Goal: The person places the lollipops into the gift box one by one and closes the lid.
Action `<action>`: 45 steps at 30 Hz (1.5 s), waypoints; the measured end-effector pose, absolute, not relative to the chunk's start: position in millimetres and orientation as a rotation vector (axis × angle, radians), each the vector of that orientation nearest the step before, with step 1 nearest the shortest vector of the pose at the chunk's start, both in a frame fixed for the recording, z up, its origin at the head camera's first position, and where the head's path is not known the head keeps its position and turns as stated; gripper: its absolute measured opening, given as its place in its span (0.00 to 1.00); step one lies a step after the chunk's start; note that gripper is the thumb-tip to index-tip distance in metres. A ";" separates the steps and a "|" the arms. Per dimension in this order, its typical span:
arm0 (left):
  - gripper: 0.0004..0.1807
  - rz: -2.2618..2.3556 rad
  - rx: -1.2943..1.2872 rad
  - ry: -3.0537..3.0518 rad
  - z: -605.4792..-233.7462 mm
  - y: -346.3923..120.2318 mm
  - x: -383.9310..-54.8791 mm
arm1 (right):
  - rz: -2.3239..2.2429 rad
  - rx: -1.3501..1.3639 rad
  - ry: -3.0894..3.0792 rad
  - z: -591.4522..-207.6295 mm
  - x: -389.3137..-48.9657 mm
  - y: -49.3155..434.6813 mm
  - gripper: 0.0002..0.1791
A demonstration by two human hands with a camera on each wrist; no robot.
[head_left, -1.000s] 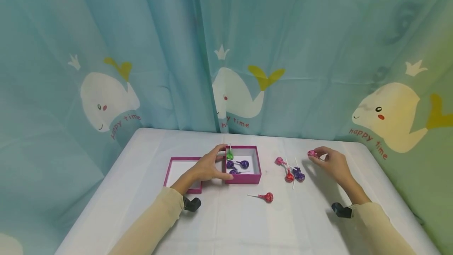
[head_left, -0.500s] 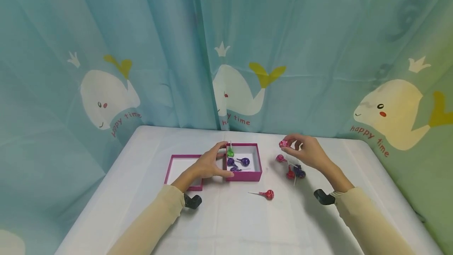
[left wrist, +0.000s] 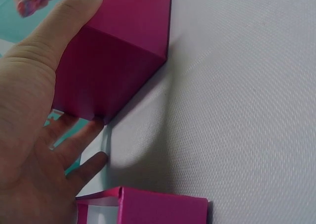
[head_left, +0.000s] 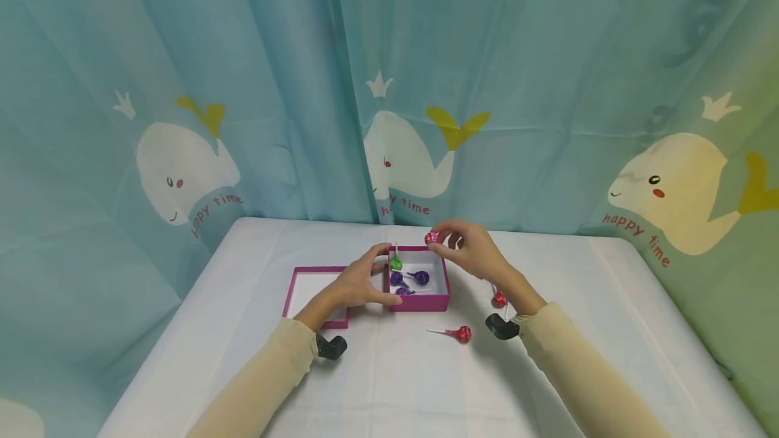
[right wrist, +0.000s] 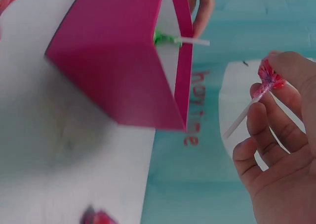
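Note:
My left hand (head_left: 356,284) grips the left side of a magenta box (head_left: 426,303), its thumb on the near wall and fingers toward the back. Inside the white-lined box lie a green lollipop (head_left: 396,263) with its stick up and several purple lollipops (head_left: 421,278). Above the box's back right corner, my right hand (head_left: 471,249) pinches a pink-red lollipop (right wrist: 267,80) by its wrapped head; its white stick slants downward in the right wrist view. The left wrist view shows the box (left wrist: 118,46) with my thumb along it.
The magenta box lid (head_left: 289,293) lies left of the box, partly behind my left wrist. A red lollipop (head_left: 464,334) lies in front of the box. Another red lollipop (head_left: 499,300) shows beside my right wrist, which hides others there. A whale-print curtain (head_left: 523,174) hangs behind the table.
My right hand has carried the pink-red lollipop leftward from the table's right side to above the box. My left hand and the box have stayed put.

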State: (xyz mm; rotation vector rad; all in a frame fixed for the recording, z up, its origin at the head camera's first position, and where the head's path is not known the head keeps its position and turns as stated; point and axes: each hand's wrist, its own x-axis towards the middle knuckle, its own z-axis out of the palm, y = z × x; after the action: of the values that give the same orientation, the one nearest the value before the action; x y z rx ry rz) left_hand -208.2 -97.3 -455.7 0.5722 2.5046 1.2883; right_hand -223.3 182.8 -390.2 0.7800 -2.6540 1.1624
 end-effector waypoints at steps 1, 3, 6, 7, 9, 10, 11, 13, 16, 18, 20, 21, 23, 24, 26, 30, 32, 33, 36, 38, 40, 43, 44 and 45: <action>0.63 1.286 0.577 2.505 -456.1 -97.5 -208.7 | 1.182 0.790 -2.638 -391.1 -223.9 178.8 0.13; 0.63 1.284 0.586 2.504 -456.6 -97.8 -209.4 | 1.222 0.808 -2.609 -393.9 -225.0 171.5 0.12; 0.63 1.283 0.590 2.504 -457.3 -98.5 -209.9 | 1.271 0.816 -2.595 -401.2 -227.1 162.9 0.11; 0.63 1.285 0.593 2.504 -457.5 -98.7 -210.0 | 1.278 0.815 -2.601 -404.2 -227.4 160.7 0.11; 0.63 1.286 0.598 2.504 -458.0 -98.9 -210.1 | 1.290 0.792 -2.626 -410.7 -227.4 157.3 0.10; 0.63 1.289 0.601 2.501 -458.3 -99.0 -210.2 | 1.288 0.779 -2.638 -414.4 -227.2 156.2 0.11; 0.63 1.289 0.604 2.500 -458.7 -99.0 -210.4 | 1.285 0.765 -2.651 -417.7 -226.6 155.4 0.11; 0.63 1.289 0.608 2.496 -459.2 -99.0 -210.7 | 1.275 0.745 -2.663 -423.6 -225.1 155.0 0.11; 0.63 1.289 0.607 2.495 -458.9 -98.7 -210.7 | 1.247 0.729 -2.655 -430.5 -223.2 155.7 0.11; 0.64 1.281 0.603 2.498 -458.2 -98.5 -210.5 | 1.227 0.714 -2.645 -434.1 -222.1 157.2 0.12; 0.64 1.280 0.598 2.499 -457.5 -98.4 -210.6 | 1.212 0.699 -2.642 -437.0 -222.1 158.0 0.13; 0.64 1.280 0.596 2.500 -457.1 -98.4 -210.4 | 1.203 0.691 -2.647 -438.6 -222.6 158.5 0.13; 0.64 1.279 0.594 2.500 -456.5 -98.4 -210.3 | 1.185 0.682 -2.663 -441.0 -223.8 158.8 0.14; 0.64 1.281 0.592 2.499 -456.3 -98.3 -210.2 | 1.173 0.682 -2.675 -442.1 -224.7 158.7 0.14; 0.64 1.282 0.590 2.499 -456.5 -98.2 -210.3 | 1.150 0.691 -2.694 -443.8 -227.0 157.9 0.13; 0.63 1.281 0.576 2.501 -458.0 -97.6 -210.1 | 1.094 0.706 -2.726 -444.8 -231.8 155.7 0.13; 0.63 1.284 0.581 2.500 -459.0 -97.7 -210.6 | 1.068 0.699 -2.733 -444.9 -233.7 154.3 0.13; 0.63 1.289 0.586 2.497 -459.4 -97.7 -210.7 | 1.054 0.692 -2.737 -445.1 -234.2 153.7 0.13; 0.63 1.301 0.600 2.484 -460.2 -97.6 -210.7 | 1.002 0.672 -2.748 -446.5 -234.7 153.0 0.13; 0.64 1.299 0.602 2.484 -460.4 -97.6 -210.9 | 0.973 0.673 -2.743 -447.3 -234.9 152.6 0.14; 0.63 1.298 0.602 2.487 -459.8 -97.8 -210.6 | 0.955 0.673 -2.741 -447.1 -235.1 152.3 0.14; 0.63 1.284 0.591 2.499 -459.2 -97.8 -210.6 | 0.946 0.676 -2.739 -447.3 -236.2 151.9 0.15; 0.63 1.283 0.589 2.501 -459.1 -97.9 -210.5 | 0.942 0.677 -2.740 -447.6 -236.6 151.8 0.15; 0.63 1.280 0.587 2.504 -459.0 -97.9 -210.4 | 0.937 0.680 -2.741 -447.9 -236.9 151.7 0.15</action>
State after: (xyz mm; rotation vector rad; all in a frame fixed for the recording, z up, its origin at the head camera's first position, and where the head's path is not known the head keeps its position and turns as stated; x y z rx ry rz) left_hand -210.4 -97.9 -459.0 0.5869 2.5036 1.2798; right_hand -236.9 151.7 -447.9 0.6799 -2.7413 0.9370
